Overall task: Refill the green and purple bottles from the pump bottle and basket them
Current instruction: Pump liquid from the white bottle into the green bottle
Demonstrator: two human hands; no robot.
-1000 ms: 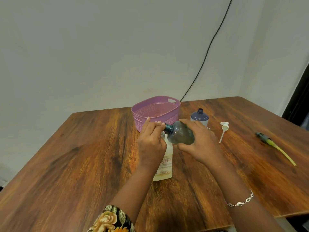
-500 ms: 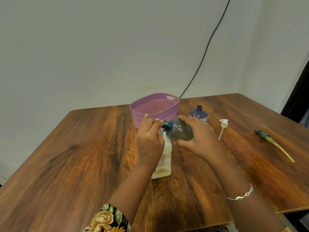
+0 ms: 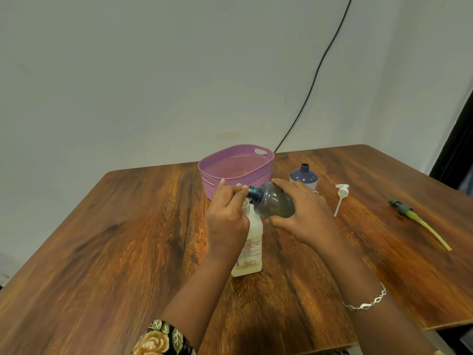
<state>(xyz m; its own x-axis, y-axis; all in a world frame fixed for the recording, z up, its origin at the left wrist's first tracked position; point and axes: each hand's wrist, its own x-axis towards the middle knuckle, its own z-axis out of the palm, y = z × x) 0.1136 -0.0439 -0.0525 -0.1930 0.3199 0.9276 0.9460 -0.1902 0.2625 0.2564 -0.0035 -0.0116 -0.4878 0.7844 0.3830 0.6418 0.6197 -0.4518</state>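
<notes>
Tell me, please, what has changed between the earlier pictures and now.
Nothing visibly moved; only the view shifted slightly. The right hand still holds the green bottle tipped over the white pump bottle, the left hand pinching its neck. Basket, purple bottle, pump head and spray tube lie as before.

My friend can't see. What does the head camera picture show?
A right hand holds a green bottle sideways over a white pump bottle while the left hand pinches the green bottle's neck. A purple basket and purple bottle stand behind.
</notes>
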